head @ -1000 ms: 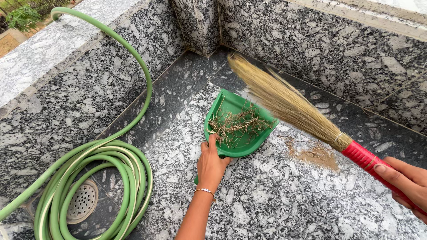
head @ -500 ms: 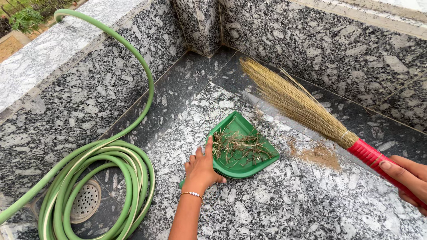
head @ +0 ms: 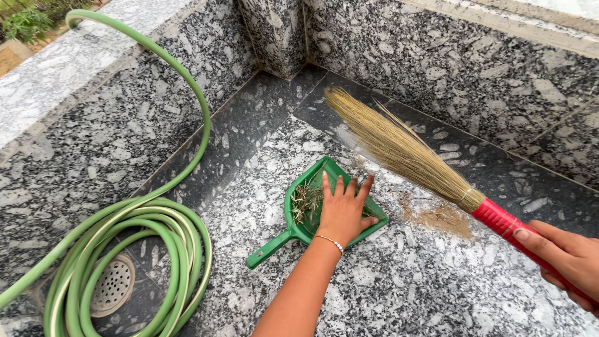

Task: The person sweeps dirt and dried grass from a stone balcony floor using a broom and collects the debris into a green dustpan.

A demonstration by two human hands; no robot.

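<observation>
A green dustpan [head: 299,228] lies on the speckled granite floor, holding dry grass and twigs [head: 304,201]. My left hand [head: 345,209] rests flat inside the pan with its fingers spread, pressing on the pan and its debris. My right hand [head: 569,254] grips the red handle [head: 499,221] of a straw broom [head: 399,150]. The broom's bristles point up and left toward the wall corner, just right of the dustpan. A small patch of brown dirt [head: 440,215] lies on the floor under the broom's neck.
A coiled green hose [head: 134,249] lies at the lower left around a round metal floor drain [head: 112,285], and one loop arches up over the granite wall [head: 93,143]. Granite walls meet in a corner [head: 281,62] at the top.
The dustpan has slid down and turned, its handle now pointing lower left. My left hand moved from the pan's near edge to lie flat inside it. The broom shifted slightly right.
</observation>
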